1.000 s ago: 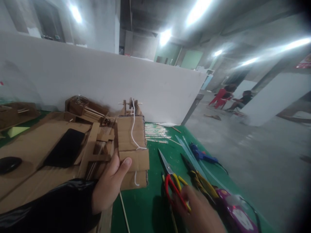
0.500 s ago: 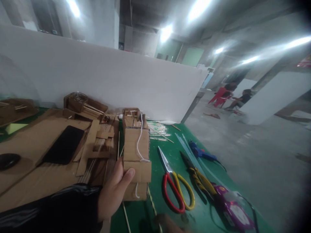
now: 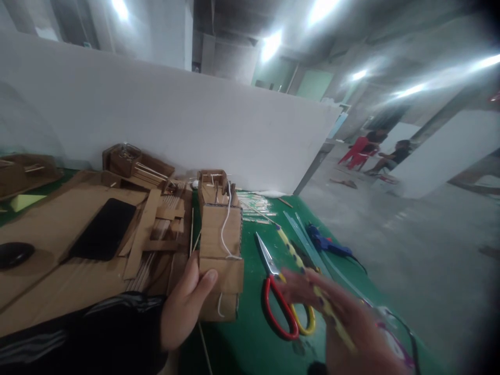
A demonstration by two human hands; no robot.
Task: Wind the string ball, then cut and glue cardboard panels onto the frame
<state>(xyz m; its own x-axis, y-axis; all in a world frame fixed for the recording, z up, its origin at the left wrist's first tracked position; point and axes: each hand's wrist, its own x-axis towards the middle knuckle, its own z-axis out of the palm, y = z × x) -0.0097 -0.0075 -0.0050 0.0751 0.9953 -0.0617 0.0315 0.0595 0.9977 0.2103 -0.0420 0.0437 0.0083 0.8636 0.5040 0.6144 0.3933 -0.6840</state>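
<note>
My left hand point(image 3: 189, 307) grips the lower part of a cardboard model point(image 3: 221, 276), its thumb on the front face. A white string point(image 3: 223, 229) runs down the model. My right hand point(image 3: 332, 302), blurred, holds a yellow stick with dark spots point(image 3: 291, 247), which slants up and to the left. It hovers over the handles of the scissors point(image 3: 279, 291), which have one red and one yellow loop and lie slightly open on the green table point(image 3: 253, 338). My right hand largely hides the pliers.
A blue glue gun point(image 3: 328, 244) and clear strips point(image 3: 299, 234) lie at the right. Thin sticks point(image 3: 258, 205) are behind the model. At the left are a black phone point(image 3: 103, 229), a mouse point(image 3: 15, 254) and cardboard pieces point(image 3: 142, 234). People sit far off.
My right hand has risen from the bottom edge to over the scissors' handles, bringing the yellow stick up from beside the model. My left hand keeps its grip.
</note>
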